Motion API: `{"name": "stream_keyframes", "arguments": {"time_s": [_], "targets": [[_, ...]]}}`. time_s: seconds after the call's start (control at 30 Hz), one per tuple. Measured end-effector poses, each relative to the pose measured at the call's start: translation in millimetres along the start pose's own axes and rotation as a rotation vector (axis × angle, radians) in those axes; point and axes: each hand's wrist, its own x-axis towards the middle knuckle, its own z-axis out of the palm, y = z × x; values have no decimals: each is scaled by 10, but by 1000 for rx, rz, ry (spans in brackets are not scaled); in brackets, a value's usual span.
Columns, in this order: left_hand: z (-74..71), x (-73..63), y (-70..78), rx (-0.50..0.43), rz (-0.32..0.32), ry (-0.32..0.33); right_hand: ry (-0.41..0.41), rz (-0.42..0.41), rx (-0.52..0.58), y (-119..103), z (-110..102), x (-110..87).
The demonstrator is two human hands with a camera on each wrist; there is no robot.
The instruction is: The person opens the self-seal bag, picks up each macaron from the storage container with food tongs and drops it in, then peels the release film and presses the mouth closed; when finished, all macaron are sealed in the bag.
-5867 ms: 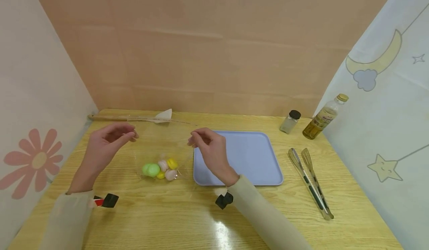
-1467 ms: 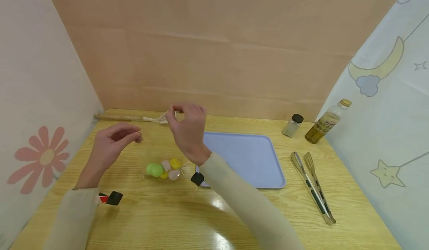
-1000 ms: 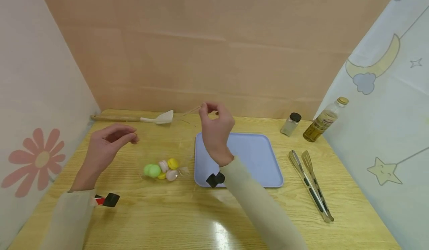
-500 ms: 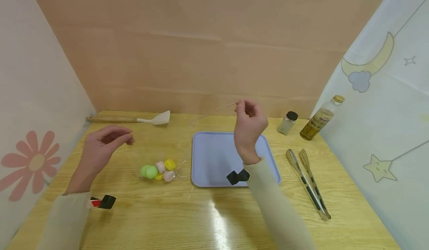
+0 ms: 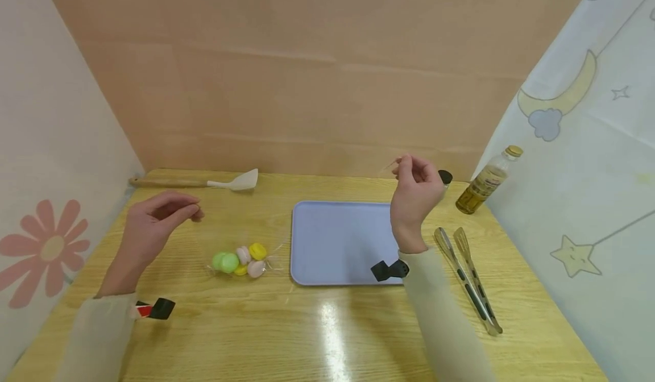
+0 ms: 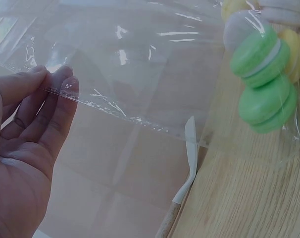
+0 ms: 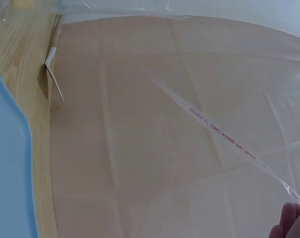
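In the left wrist view my left hand pinches the edge of a clear plastic bag between thumb and fingers. Green macarons lie in the bag, along with yellow and pale pink ones. In the head view the bag is nearly invisible, and the macarons rest low over the table, right of my left hand. Raised above the right side of a blue tray, my right hand pinches the end of a thin clear tape liner with red print. The liner hangs apart from the bag.
A white-headed spatula with a wooden handle lies along the back edge. Metal tongs lie right of the tray. An oil bottle stands at the back right; a black-lidded jar is mostly hidden behind my right hand.
My right hand has swung from the bag's mouth to the right, pulling the tape liner off the bag's edge. My left hand has kept its pinch on the bag.
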Motion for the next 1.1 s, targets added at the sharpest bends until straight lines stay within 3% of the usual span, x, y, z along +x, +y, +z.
{"name": "stream_keyframes", "arguments": {"time_s": [0.1,0.3,0.5,0.63,0.73,0.87,1.0,1.1], "targets": [[-11,-7,-7,-36,1,1,-56,-16,6,-27,-62,11],[-12,-2,-18,-86,24,-9,-276,-47,-62,-87,-290,-44],[-7,11,-27,-100,43,-11,-590,105,-208,-5,-618,-253],[-8,13,-25,-116,42,-10,-841,150,-331,113,-808,-440],[-14,13,-23,-115,35,-5,-996,132,-386,207,-896,-546],[-21,9,-22,-94,24,-1,-1138,85,-437,302,-960,-612],[-13,5,-11,-47,15,1,-1208,-14,-509,348,-989,-607],[-3,10,-4,-22,12,2,-1204,-104,-554,366,-980,-581]]}}
